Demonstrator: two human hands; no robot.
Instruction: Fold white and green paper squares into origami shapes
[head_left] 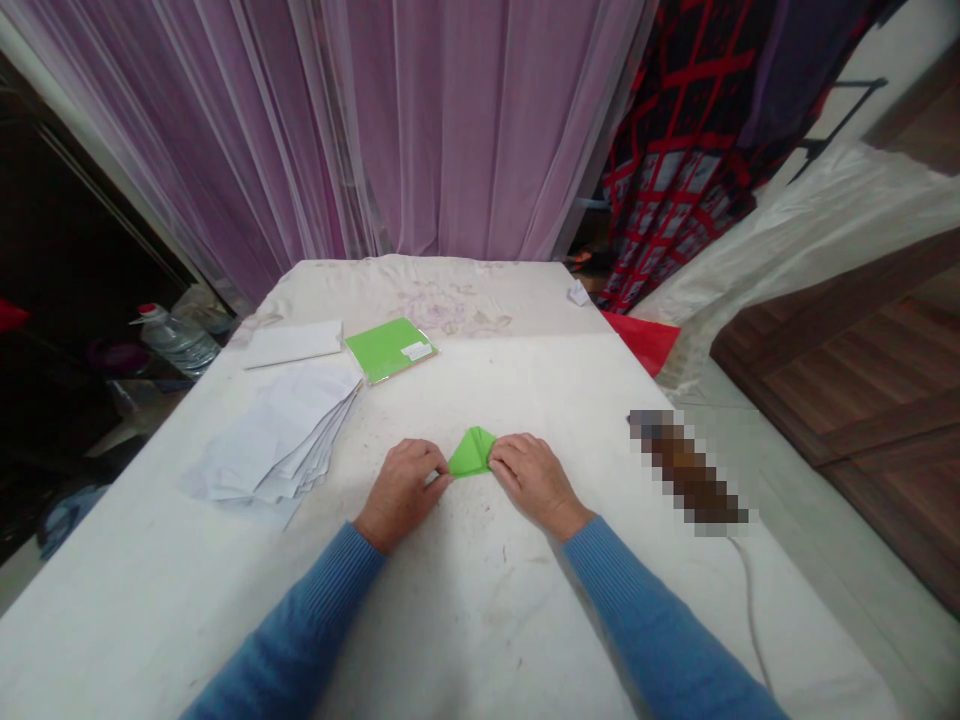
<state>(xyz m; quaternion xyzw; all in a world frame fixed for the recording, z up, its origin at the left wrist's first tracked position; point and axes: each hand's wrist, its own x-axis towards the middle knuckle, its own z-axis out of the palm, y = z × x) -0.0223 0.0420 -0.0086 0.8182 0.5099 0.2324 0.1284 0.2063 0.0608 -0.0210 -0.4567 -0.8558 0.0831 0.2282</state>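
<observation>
A small folded green paper (pixel 472 452) lies on the white table (pixel 480 600) in front of me. My left hand (pixel 405 490) pinches its left corner with closed fingers. My right hand (pixel 532 480) presses and grips its right edge, fingers curled. Both my arms are in blue sleeves. The paper forms a pointed, kite-like shape between the two hands.
A pack of green sheets (pixel 390 348) lies further back, with a white envelope (pixel 292 343) and a fanned pile of white sheets (pixel 277 440) to the left. A blurred-out object (pixel 686 470) with a white cable lies to the right. A purple curtain (pixel 420 130) hangs behind the table.
</observation>
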